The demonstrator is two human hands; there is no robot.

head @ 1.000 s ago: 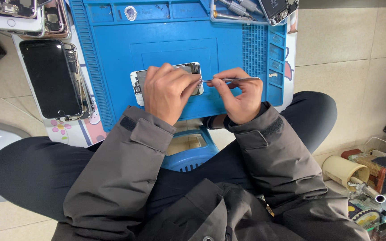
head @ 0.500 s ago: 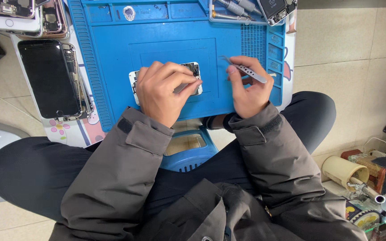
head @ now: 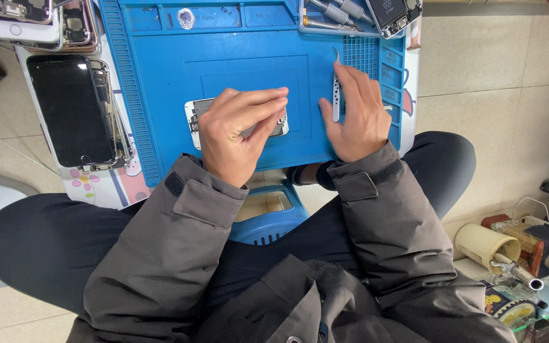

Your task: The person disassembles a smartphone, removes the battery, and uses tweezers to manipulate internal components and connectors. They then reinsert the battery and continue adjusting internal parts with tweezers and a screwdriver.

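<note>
A small opened phone body [head: 193,117] lies in the middle of a blue repair mat [head: 160,63]. My left hand [head: 236,130] lies over it and holds it down, so only its left end and a strip of its right end show. My right hand [head: 360,117] rests flat on the mat to the right of the phone. Thin metal tweezers [head: 336,95] sit between its thumb and index finger. They lie against the mat with the bent tip pointing away from me.
A phone with a dark screen [head: 71,108] lies left of the mat, with more opened phones [head: 14,19] above it. Screwdrivers [head: 332,13] and another phone [head: 398,13] sit at the mat's top right. A blue stool [head: 268,219] is under the table; clutter with a cream cup [head: 484,244] is on the floor at right.
My right hand has swung the tweezers away from the phone, to the right and down onto the mat. My left hand has stayed on the phone, its fingers now flatter.
</note>
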